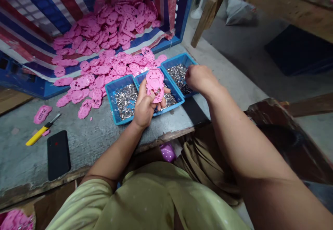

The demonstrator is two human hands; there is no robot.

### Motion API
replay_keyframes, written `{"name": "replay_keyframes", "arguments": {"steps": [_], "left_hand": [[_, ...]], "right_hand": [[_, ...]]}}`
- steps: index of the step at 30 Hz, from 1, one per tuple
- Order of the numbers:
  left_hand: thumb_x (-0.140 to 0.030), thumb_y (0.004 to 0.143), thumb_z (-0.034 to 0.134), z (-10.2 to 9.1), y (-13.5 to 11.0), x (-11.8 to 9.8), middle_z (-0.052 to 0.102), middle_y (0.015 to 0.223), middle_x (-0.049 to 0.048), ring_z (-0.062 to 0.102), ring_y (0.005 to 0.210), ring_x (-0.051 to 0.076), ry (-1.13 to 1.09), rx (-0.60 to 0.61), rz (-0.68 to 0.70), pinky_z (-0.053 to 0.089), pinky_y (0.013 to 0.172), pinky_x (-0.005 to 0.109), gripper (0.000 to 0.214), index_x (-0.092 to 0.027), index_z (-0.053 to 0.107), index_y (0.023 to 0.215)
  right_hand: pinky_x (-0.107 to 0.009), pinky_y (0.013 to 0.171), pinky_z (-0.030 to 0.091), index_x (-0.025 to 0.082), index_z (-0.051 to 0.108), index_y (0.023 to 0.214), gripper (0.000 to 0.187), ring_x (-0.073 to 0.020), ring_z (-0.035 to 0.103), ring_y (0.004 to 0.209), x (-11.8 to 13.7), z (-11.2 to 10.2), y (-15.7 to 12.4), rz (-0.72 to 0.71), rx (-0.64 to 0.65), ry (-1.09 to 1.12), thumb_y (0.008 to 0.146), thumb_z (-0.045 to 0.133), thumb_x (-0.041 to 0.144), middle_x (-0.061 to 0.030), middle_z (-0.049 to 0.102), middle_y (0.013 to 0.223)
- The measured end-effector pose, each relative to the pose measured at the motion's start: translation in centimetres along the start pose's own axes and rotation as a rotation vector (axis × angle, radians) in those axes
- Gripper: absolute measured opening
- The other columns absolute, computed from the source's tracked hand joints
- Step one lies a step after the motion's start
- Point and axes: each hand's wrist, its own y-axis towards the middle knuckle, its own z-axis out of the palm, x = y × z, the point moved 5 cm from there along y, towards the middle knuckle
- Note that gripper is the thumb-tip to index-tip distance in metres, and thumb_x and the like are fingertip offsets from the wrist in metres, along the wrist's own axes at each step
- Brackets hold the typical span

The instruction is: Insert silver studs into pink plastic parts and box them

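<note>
My left hand (144, 108) grips a pink plastic shell (155, 81), its inner side turned up, with a few small metal bits near its lower end. My right hand (201, 79) is at the right blue tray (179, 57), fingers bent down over the small silvery metal parts (178, 74); its fingertips are hidden, so I cannot tell what they hold. Below my left hand stand the middle blue tray (179, 98) and the left blue tray (112, 110), both with shiny small metal parts inside.
Many pink shells (111, 25) spill from a blue crate (186, 11) lined with striped cloth onto the bench (85, 133). A yellow-handled tool (36, 136) and a black phone (58, 155) lie at the left. A wooden table (273, 8) stands at the right.
</note>
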Motion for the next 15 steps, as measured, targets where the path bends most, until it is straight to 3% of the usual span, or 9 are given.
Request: {"name": "replay_keyframes", "arguments": {"steps": [3, 8, 15], "left_hand": [[-0.035, 0.087, 0.057, 0.0, 0.0, 0.1, 0.076, 0.106, 0.0122, 0.064, 0.063, 0.015, 0.008, 0.022, 0.001, 0.036, 0.046, 0.026, 0.087, -0.019, 0.020, 0.163], [-0.034, 0.087, 0.057, 0.0, 0.0, 0.1, 0.076, 0.104, 0.0115, 0.063, 0.061, 0.015, 0.000, 0.020, -0.010, 0.036, 0.045, 0.026, 0.087, -0.019, 0.018, 0.164], [-0.031, 0.085, 0.057, -0.1, 0.1, -0.1, 0.076, 0.104, 0.0117, 0.064, 0.063, 0.015, 0.004, 0.012, -0.008, 0.037, 0.045, 0.026, 0.090, -0.019, 0.015, 0.164]], "right_hand": [[-0.047, 0.091, 0.054, 0.014, 0.074, 0.116, 0.034, -0.0328, 0.069, 0.106, -0.5, -0.3, 0.0, 0.002, -0.052, 0.056, 0.087, 0.057, 0.010, -0.0188, 0.076, 0.111], [-0.045, 0.090, 0.055, 0.019, 0.076, 0.097, 0.024, -0.0301, 0.069, 0.102, -0.6, -0.5, -0.2, -0.026, 0.006, 0.114, 0.084, 0.058, 0.008, -0.0133, 0.076, 0.099], [-0.044, 0.087, 0.059, 0.020, 0.072, 0.083, 0.012, -0.0302, 0.073, 0.097, -0.5, -1.4, -0.7, -0.011, -0.036, 0.248, 0.081, 0.065, 0.010, -0.0107, 0.076, 0.086]]}}
